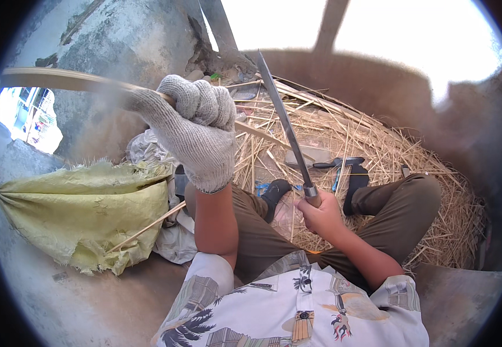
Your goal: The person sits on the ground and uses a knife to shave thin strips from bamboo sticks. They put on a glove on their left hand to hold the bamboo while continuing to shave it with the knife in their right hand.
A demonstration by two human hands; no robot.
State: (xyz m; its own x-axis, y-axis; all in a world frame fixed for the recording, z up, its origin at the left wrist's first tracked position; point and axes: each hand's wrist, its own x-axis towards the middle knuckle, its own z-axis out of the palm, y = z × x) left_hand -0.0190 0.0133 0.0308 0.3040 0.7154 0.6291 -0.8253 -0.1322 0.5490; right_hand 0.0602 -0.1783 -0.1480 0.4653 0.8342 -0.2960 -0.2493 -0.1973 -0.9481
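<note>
My left hand (196, 124), in a white knitted glove, is closed around a long pale strip (71, 78) that looks like bamboo. Its wide part runs off to the upper left, and a thin end comes out on the right of the fist, sloping down toward the knife. In my bare right hand (323, 218) is the handle of a long knife (288, 127), its narrow blade pointing up and slightly left. The strip's thin end passes close to the blade; whether they touch I cannot tell.
Pale shavings and split strips (378, 139) cover the ground ahead and to the right. Between my feet lie a stone block (309, 155) and a dark-handled tool (339, 163). A frayed yellow-green sack (83, 208) is at the left, with a thin stick (146, 227) across it. Walls rise behind.
</note>
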